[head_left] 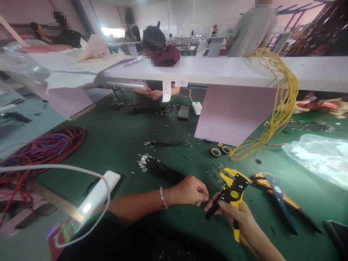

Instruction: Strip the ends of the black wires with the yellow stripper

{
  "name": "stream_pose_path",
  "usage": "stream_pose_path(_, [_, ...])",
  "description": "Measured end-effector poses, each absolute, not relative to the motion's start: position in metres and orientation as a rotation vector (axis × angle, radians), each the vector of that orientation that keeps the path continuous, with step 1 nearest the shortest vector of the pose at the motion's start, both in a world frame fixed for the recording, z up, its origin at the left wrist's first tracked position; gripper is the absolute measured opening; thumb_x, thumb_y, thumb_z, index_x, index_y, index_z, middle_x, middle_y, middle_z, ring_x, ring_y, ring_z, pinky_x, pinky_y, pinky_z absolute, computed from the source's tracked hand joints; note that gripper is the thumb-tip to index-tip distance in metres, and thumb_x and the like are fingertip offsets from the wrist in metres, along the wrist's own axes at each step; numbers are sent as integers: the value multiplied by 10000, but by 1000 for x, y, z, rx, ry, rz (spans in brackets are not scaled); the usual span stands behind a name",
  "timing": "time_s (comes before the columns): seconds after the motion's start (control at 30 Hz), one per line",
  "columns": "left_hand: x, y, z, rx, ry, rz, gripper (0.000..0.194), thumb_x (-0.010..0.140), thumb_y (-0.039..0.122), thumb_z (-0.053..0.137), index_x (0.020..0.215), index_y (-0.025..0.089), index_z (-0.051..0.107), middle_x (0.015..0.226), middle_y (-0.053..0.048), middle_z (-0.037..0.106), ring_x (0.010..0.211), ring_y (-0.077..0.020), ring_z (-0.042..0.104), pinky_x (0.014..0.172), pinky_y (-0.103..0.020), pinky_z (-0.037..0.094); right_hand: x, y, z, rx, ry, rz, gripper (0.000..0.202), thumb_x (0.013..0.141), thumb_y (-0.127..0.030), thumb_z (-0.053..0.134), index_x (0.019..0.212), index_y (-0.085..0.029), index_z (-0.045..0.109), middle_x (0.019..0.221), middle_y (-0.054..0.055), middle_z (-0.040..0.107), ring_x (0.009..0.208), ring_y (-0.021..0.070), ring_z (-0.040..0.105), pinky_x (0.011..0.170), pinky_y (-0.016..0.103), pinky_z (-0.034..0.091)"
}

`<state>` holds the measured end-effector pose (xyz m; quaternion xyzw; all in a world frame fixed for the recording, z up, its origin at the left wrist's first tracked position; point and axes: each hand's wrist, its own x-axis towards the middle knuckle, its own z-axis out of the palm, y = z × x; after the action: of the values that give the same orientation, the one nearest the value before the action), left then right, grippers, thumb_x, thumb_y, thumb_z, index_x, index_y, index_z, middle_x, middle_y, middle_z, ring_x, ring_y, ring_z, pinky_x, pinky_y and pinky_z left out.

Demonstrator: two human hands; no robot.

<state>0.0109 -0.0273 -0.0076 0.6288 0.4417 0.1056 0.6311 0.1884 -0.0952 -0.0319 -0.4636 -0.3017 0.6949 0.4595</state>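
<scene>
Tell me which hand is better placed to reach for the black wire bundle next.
Left, probably: the left hand is beside the black wire bundle; the right hand is farther off and grips the yellow-and-black tool. Whether the left fingertips hold anything is unclear.

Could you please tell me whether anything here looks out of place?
Small clippings lie scattered beside the yellow wire stripper, and the red and blue wires at left look tangled. I see no clear damage.
</scene>
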Motion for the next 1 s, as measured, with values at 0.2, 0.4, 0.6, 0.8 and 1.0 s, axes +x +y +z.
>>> stream_pose_path(0.2, [12, -27, -4, 1338, 1012, 268, 127, 688, 127, 555, 709, 111, 679, 458, 50, 513, 417, -56, 443, 449, -184, 348, 187, -95, -31, -1173, -743, 1661, 319, 654, -400, 782, 813, -135, 704, 726, 116, 730, 684, 281, 695, 657, 383, 551])
stream_pose_path(0.4, [12, -25, -7, 1299, 996, 382, 111, 659, 97, 572, 696, 110, 676, 470, 47, 531, 425, -58, 463, 460, -194, 379, 187, -92, -33, -1191, -711, 1614, 321, 644, -406, 788, 808, -143, 705, 739, 117, 734, 719, 307, 702, 679, 416, 558])
stream_pose_path(0.6, [10, -24, -9, 1217, 1000, 441, 55, 654, 143, 626, 679, 108, 661, 460, 51, 535, 414, -57, 459, 451, -191, 374, 193, -92, -37, -1254, -843, 1459, 341, 640, -449, 790, 790, -150, 725, 755, 120, 740, 740, 313, 696, 715, 415, 567])
stream_pose_path(0.8, [6, -21, 0, 1144, 1051, 598, 106, 686, 214, 640, 689, 108, 640, 470, 42, 551, 395, -49, 452, 404, -169, 329, 205, -94, -40, -1405, -1161, 1142, 333, 675, -501, 740, 799, -191, 748, 839, 101, 741, 840, 320, 675, 802, 381, 546])
stream_pose_path(1.0, [2, -14, 9, 1074, 1115, 813, 127, 692, 236, 632, 676, 110, 624, 458, 36, 538, 378, -47, 435, 373, -166, 287, 212, -94, -58, -1465, -1351, 1167, 379, 729, -533, 673, 870, -191, 759, 924, 113, 747, 935, 330, 668, 810, 350, 551])
